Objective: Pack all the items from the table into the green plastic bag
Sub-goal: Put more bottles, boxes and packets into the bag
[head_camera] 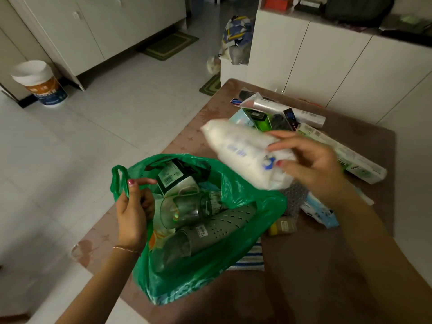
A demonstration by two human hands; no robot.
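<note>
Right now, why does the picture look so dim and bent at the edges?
Head view: room light is low, so the table and forearms go murky; the wide lens curves the cabinets; the white packet in the right hand is motion-blurred, while the green plastic bag stays fairly sharp.

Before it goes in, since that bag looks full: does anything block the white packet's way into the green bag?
Nothing visible: the white packet hangs over the green bag, whose mouth the left hand holds open.
</note>
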